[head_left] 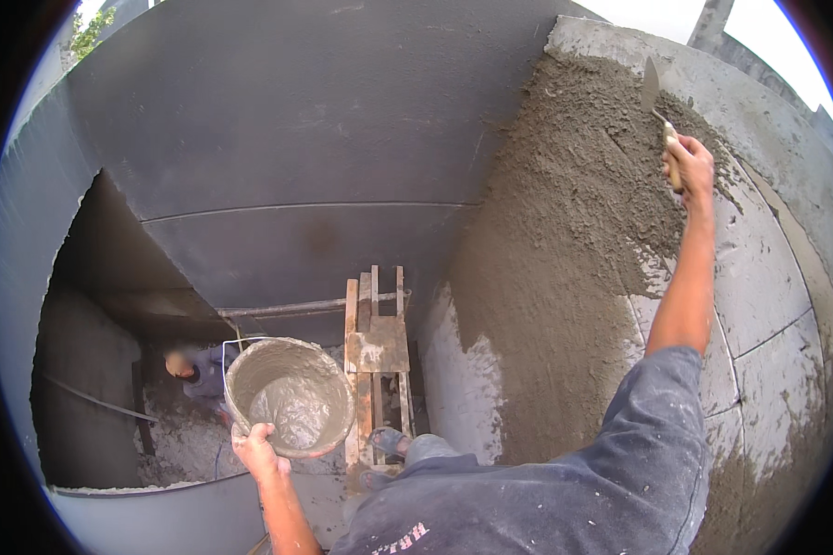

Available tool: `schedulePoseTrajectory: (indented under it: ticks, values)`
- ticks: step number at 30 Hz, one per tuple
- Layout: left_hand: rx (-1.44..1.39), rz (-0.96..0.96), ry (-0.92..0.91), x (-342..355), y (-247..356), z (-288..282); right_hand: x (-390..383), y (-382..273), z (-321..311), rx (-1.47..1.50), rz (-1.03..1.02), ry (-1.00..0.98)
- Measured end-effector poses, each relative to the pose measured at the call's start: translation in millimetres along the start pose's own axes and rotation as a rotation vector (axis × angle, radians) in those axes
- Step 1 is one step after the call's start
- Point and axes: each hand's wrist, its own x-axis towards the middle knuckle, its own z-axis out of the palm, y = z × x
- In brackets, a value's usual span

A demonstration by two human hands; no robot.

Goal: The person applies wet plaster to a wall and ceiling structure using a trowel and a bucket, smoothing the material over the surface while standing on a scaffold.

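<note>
My right hand is stretched up to the right, its fingers closed round the wooden handle of a trowel. The trowel's blade is at the upper part of the wall, where rough wet mortar covers the blockwork; whether the blade touches it I cannot tell. Low on the left, my left hand grips the rim of a bucket with a wire handle. Grey wet mortar lies in the bottom of the bucket and coats its inner side.
My feet stand on a narrow wooden scaffold. A dark grey wall rises ahead. Bare grey blocks show right of the mortar. Far below on the left, another person is beyond an opening, near a pole.
</note>
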Motion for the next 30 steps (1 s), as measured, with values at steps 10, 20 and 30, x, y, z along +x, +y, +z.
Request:
schedulePoseTrajectory:
  ticks: [10,20,30]
  values:
    - [0.239,0.078,-0.099,-2.9,4.1,40.4,-252.0,-107.4,116.6,-0.580,-0.696,-0.684]
    - [0.265,0.248,-0.407,-39.4,30.0,124.1,-348.0,-74.5,246.4,-0.788,-1.173,-1.135]
    - [0.023,0.110,-0.311,-37.1,31.0,91.3,-430.9,-27.0,235.1,-0.051,-0.224,-1.252]
